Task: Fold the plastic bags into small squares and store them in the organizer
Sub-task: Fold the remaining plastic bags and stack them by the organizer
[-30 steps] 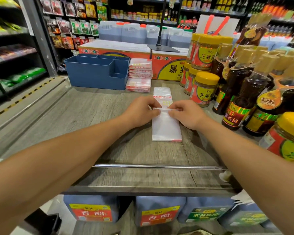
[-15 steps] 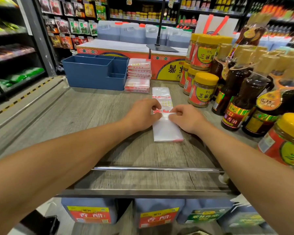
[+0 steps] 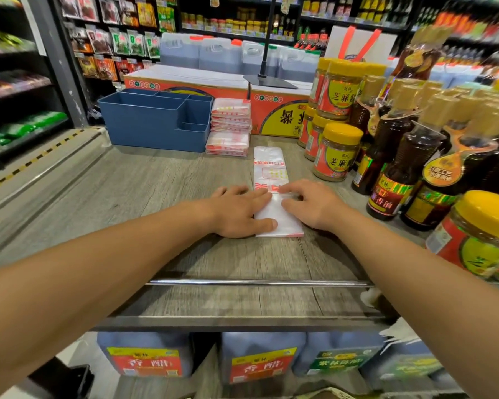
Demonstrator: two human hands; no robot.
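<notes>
Two bare hands lie flat on a long, narrow plastic bag [image 3: 271, 171] that stretches away from the person along the grey wood-grain bench [image 3: 156, 191]. On the bag's near left part rests the left hand [image 3: 238, 210], its fingers [image 3: 260, 194] straight and pressed down and the thumb lying along the near left corner; nothing is gripped. From the other side the right hand [image 3: 311, 204] rests on the bag, its fingers [image 3: 285, 189] straight and flat, the tips meeting the left fingertips over a line of red print. Neither hand curls round the bag. Its near end lies doubled under the palms, and the far end, clear with red and yellow print, lies flat and uncovered beyond the fingertips. Farther back on the bench stands a blue organizer [image 3: 156, 122] with several open compartments, well apart from the hands. Just beside the organizer's right wall sits a stack of folded bags [image 3: 231, 125], white with red print. To the right of the bag stand yellow-lidded jars [image 3: 336, 152] and dark sauce bottles [image 3: 398, 168], the nearest jar close to the bag's far end. A metal rail [image 3: 257, 282] crosses the bench near its front edge.
</notes>
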